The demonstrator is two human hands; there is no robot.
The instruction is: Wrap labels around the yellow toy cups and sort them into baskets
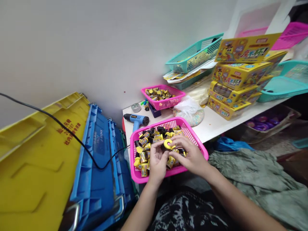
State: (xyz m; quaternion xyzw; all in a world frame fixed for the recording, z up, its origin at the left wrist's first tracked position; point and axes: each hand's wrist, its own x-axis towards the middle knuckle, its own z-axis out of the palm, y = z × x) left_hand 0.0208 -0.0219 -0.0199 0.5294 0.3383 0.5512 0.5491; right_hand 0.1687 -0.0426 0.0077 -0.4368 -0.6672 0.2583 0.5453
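Observation:
Both of my hands work over a pink plastic basket (141,170) heaped with small yellow-and-black cylindrical pieces (144,149). My left hand (157,158) and my right hand (190,154) pinch a yellow plastic ring (167,144) between their fingertips. Loose yellow caps (137,162) lie at the basket's left side. My hands hide the middle of the pile, and the ring's exact shape is partly covered by my fingers.
A blue heat gun (136,120) and a smaller pink basket (163,96) of pieces stand on a white shelf (211,123), with a plastic bag and yellow boxes (238,75). Blue crates (101,166), a yellow crate lid (40,160) and a black cable lie left.

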